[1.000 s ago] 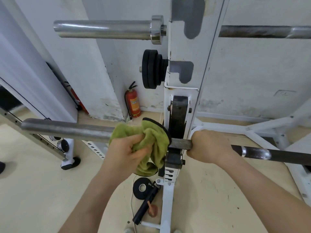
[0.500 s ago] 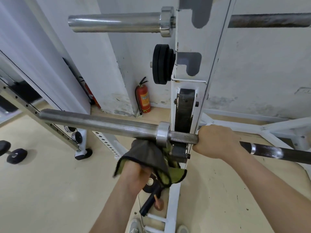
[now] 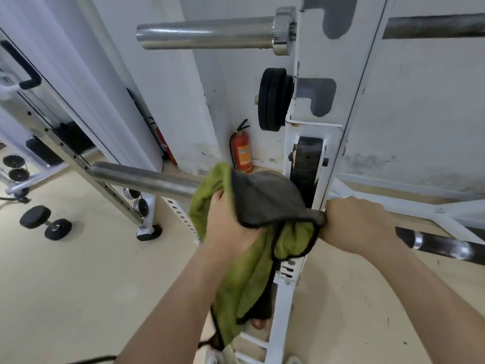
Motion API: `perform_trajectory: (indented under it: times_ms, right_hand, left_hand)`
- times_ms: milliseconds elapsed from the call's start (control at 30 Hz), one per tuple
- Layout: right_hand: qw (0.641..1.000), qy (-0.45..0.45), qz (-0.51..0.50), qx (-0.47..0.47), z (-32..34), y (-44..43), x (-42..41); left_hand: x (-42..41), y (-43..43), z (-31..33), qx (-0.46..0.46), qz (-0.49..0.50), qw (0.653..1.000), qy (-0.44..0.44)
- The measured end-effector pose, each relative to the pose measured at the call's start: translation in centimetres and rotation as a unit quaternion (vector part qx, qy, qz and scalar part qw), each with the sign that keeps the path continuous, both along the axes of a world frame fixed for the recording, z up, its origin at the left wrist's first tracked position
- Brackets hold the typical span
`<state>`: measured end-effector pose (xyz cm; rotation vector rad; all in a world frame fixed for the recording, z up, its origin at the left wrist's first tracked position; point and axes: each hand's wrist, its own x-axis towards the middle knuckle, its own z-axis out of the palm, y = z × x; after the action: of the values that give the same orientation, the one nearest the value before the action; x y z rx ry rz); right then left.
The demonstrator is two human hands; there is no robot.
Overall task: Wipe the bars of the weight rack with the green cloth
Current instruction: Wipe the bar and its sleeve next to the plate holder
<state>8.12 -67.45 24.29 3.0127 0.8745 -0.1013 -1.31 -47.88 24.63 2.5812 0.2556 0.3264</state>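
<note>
A steel bar (image 3: pixel 141 179) juts leftward. The left hand (image 3: pixel 231 232) grips the green cloth (image 3: pixel 203 203), draped over that bar just beside the white rack upright (image 3: pixel 351 74). The right hand (image 3: pixel 359 222) is clenched round the bar's shaft beyond the upright. Wiping well likely means wrapping the cloth fully round and sliding outward, right hand steadying.

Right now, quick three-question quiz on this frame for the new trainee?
1. True or false: the left hand grips the green cloth.
2. The right hand: A grips the lower bar; B hangs idle; C points upward.
3. What red thing stands left of the rack upright?
Key: 1 true; 2 A; 3 fire extinguisher.
</note>
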Motion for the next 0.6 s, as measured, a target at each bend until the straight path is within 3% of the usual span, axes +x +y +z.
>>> perform_trajectory:
  times_ms: [33,67,133,200,300,367,433,533,600]
  right_hand:
    - [1.0,-0.009,0.003,0.001,0.0,0.0,0.0]
    - [1.0,-0.002,0.004,0.003,0.1,-0.1,-0.2]
    - [0.996,0.075,-0.005,0.038,1.1,-0.4,-0.8]
    - [0.988,0.115,-0.016,0.103,2.8,-1.2,-1.9]
    - [0.952,-0.023,-0.012,0.304,6.0,-0.8,-5.5]
    - [0.928,0.009,0.054,0.37,7.1,1.7,-7.6]
    - [0.954,0.038,0.11,0.275,5.9,4.7,-8.4]
    - [0.987,-0.046,0.071,0.138,3.2,7.7,-7.3]
    - [0.993,-0.081,0.022,0.08,2.7,9.3,-6.7]
  left_hand:
    - [0.0,-0.2,0.8,-0.002,0.001,0.998,-0.067]
    - [0.1,-0.2,1.4,-0.001,0.001,0.997,-0.077]
    - [-0.1,0.7,3.2,0.036,0.013,0.997,-0.062]
    - [0.2,1.7,4.7,0.006,0.016,1.0,-0.021]
    - [0.6,1.6,6.6,-0.105,-0.071,0.991,0.048]
    - [1.1,1.6,7.1,-0.237,-0.102,0.963,0.078]
    - [1.1,1.9,7.6,-0.297,-0.123,0.938,0.127]
    - [0.4,5.4,7.3,-0.295,-0.187,0.911,0.217]
    - [-0.5,7.9,6.9,-0.35,-0.179,0.903,0.172]
